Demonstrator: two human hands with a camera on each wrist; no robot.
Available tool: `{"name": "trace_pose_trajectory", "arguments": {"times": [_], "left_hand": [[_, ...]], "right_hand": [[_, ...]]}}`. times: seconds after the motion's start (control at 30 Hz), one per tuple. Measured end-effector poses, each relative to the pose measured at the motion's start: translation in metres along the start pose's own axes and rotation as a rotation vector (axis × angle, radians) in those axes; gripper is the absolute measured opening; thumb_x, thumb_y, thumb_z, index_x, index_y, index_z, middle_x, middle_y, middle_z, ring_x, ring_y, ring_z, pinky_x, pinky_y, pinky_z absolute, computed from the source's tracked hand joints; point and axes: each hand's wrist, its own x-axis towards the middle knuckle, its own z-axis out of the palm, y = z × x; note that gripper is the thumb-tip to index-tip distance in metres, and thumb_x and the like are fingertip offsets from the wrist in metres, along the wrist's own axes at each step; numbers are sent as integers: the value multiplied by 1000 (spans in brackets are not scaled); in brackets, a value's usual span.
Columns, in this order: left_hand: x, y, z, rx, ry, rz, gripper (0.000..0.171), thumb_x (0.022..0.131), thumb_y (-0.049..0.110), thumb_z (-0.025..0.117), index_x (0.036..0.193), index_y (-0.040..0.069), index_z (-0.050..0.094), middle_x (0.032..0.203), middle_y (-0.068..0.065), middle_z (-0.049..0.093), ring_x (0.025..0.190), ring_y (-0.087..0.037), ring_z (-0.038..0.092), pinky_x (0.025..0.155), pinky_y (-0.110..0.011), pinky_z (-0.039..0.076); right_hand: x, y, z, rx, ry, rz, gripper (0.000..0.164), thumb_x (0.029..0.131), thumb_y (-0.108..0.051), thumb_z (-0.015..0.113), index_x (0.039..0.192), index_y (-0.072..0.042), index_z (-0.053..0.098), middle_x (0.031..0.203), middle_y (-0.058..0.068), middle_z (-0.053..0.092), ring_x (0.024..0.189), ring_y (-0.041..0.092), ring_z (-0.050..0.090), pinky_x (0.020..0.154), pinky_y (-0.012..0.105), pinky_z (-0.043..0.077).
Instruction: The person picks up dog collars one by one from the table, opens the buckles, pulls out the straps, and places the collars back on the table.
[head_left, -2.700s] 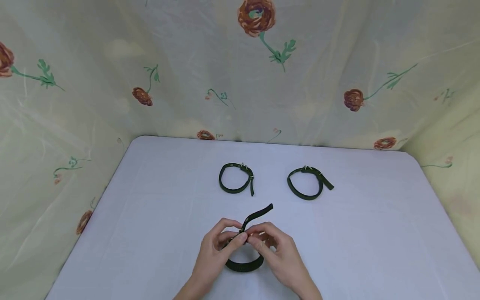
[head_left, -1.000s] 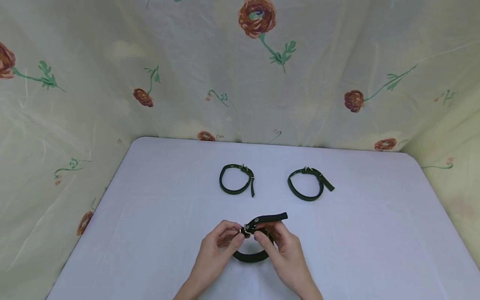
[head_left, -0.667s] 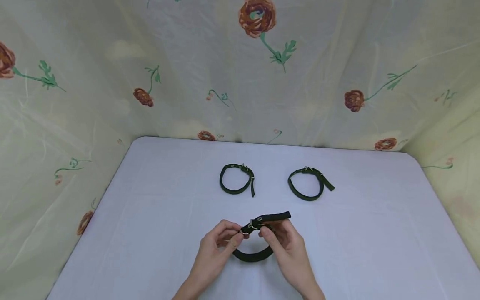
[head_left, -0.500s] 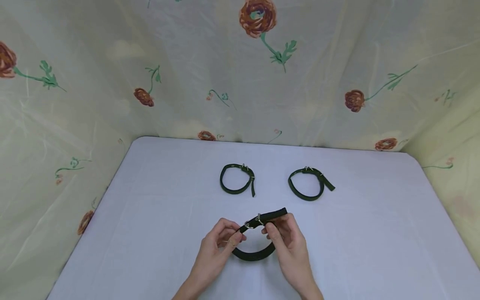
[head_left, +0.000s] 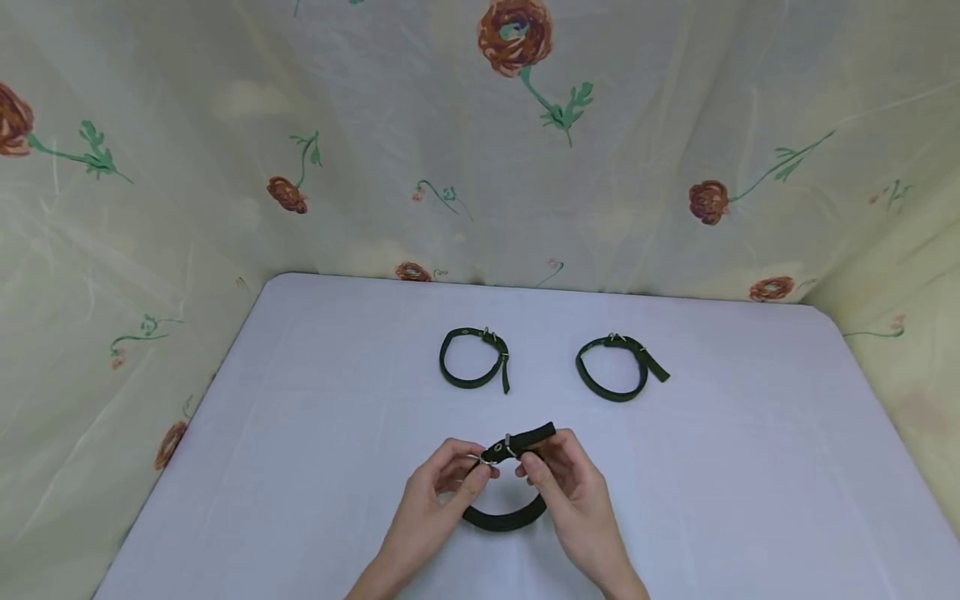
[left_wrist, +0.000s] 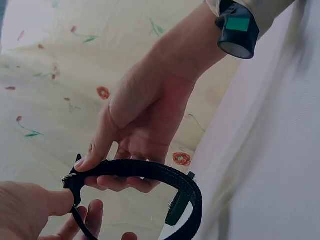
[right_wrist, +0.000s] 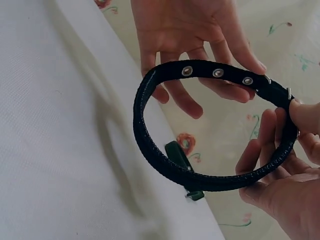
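Note:
Both hands hold a dark collar (head_left: 501, 522) in front of the person, bent into a loop with its strap end pointing up and right. My left hand (head_left: 427, 504) pinches it beside the metal buckle between thumb and fingers. My right hand (head_left: 577, 504) pinches the overlapping strap near a metal keeper loop (head_left: 509, 445); an eyelet shows just left of that loop. Metal eyelets line the band of the collar (right_wrist: 218, 73) in the right wrist view. From the left wrist view, the right thumb and fingers grip the collar (left_wrist: 140, 168) near the buckle.
Two similar dark collars lie buckled into rings farther back on the white table (head_left: 300, 433): one collar (head_left: 442, 364) left of centre with a short tail, another collar (head_left: 613, 396) to the right. Flower-patterned cloth (head_left: 630, 167) hangs behind the table and at both sides.
The strap end, upright between the hands at first, now slants right. The keeper loop has shifted along the strap away from the buckle, past an eyelet. My right hand has moved slightly right.

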Motion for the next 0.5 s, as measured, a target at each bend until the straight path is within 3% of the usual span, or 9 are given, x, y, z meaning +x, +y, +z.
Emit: {"name": "trace_pose_trajectory", "arguments": {"times": [0.2,0.5], "left_hand": [[0,1,0,5,12,19,22,104,30,73,121,16,69,110,-4,83,105,-10,75,93,-23,55],[1,1,-1,42,22,22,21,106,33,70,117,16,66,107,-1,84,105,-14,75,92,-24,54]], "right_hand": [[0,0,0,-22,-29,-7,19,109,-14,65,124,-4,62,119,9,74,97,10,73,88,23,59],[3,-3,-5,23,65,11,20,110,-12,62,127,-2,59,113,-1,71,95,9,72,86,21,59]]}}
